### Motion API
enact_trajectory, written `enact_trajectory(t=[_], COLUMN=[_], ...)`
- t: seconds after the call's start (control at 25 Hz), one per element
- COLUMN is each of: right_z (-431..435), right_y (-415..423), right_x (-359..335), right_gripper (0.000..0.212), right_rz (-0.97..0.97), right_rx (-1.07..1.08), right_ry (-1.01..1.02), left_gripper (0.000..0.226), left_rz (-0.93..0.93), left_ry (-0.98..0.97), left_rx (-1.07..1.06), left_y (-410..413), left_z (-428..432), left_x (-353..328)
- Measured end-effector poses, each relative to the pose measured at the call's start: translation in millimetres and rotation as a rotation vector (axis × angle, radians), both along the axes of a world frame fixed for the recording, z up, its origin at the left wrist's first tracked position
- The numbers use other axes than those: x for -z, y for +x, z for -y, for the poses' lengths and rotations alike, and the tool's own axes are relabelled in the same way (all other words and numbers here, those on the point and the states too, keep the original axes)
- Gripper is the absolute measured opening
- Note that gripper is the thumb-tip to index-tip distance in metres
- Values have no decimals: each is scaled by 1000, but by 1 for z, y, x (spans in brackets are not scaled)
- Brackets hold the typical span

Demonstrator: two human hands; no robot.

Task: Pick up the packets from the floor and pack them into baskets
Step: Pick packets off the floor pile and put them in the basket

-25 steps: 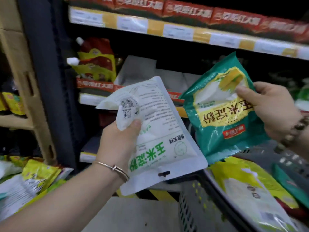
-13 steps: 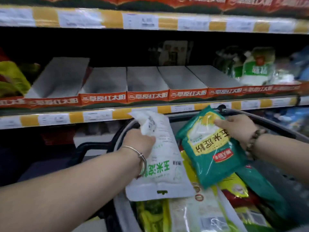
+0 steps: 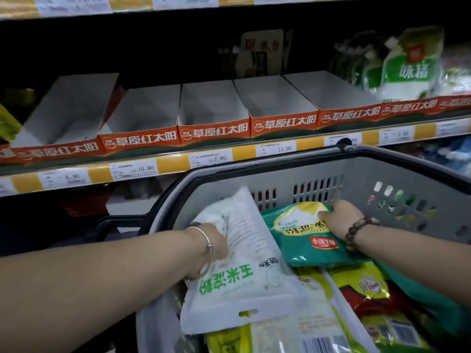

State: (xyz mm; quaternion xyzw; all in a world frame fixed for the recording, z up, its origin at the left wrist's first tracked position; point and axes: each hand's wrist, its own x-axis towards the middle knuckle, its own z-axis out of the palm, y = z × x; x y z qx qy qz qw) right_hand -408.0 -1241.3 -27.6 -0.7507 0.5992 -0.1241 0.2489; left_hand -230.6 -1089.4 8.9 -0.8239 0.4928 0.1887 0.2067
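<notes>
Packets: white packet (image 3: 237,271) and green packet (image 3: 305,235), both low inside the grey basket (image 3: 382,161), resting on packs already stowed.
Progress: seemingly far along; basket well filled; these two not yet released; floor unseen, remainder unknown.
Left hand (image 3: 216,240): arm stretched in, grips white packet's left edge, fingers wrapped behind it, mostly hidden.
Right hand (image 3: 341,217): wrist bent down, fingers (image 3: 339,206) curled over green packet's far end, thumb on its face.
Beyond fingers: shelf (image 3: 96,174) with white cardboard trays (image 3: 211,105), price tags (image 3: 211,157).
</notes>
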Motion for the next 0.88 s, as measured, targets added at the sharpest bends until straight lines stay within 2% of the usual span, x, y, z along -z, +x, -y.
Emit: enact_trajectory(t=[0.12,0.24,0.32,0.36,0.44,0.56,0.72,0.88], right_z=[-2,-13,-18,-21,-27,-32,-38,-48], right_y=[-1,1,2,3,5,4,3,7], right_x=[-1,-2,-6,-9,-9,-8,-5,2], right_gripper=[51,60,64,64,62,65,83,87], right_rz=[-80,-204,-303,-339,-425,-531,-635,-710], right_rx=[-221,-377,-495,-559,-664,-752,-818,-821], right_ry=[-107,-158,-199,-177,-85,52,172,60], left_gripper=[45,48,74,88,103,102,98,95], left_rz=[-91,-222,-242,-239,-176,-85,-33,-58], left_ry=[-21,-264,-362,-313,-77,167,224,146], left_rx=[-128,-271,-161,-58,134,237,269,231], left_y=[-7,-5,-5,-7,-15,-25,-31,-31], left_z=[-4,-9,-15,-15,-13,2,6,-5], left_x=[3,-6,-9,-8,-4,7,20,32])
